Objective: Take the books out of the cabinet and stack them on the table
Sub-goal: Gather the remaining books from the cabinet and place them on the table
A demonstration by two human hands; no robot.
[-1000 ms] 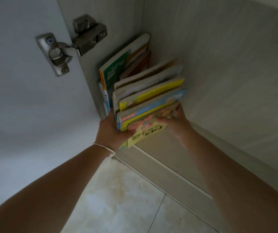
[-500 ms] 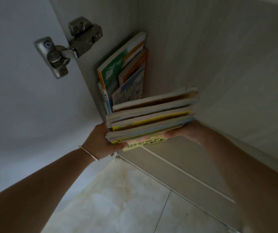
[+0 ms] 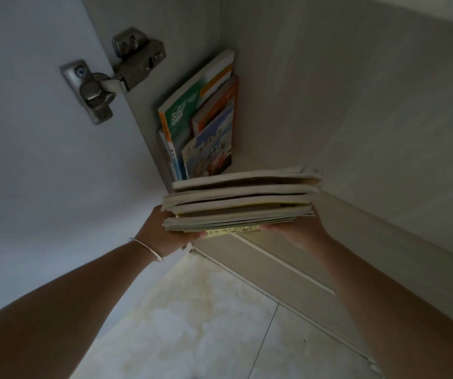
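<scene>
Left hand (image 3: 162,236) and right hand (image 3: 299,231) grip book stack (image 3: 243,199) from below; loose thin covers may slide off if tilted.

No legible text anywhere. Yellow cover (image 3: 231,231) at bottom of held stack has dark printed characters, too blurred to read. Green book (image 3: 184,110) standing in cabinet shows white emblem, orange book (image 3: 217,105) beside it, lettering unreadable.

Green-and-orange book (image 3: 189,105), pale grey cabinet (image 3: 356,105), silver hinge (image 3: 110,75).
</scene>
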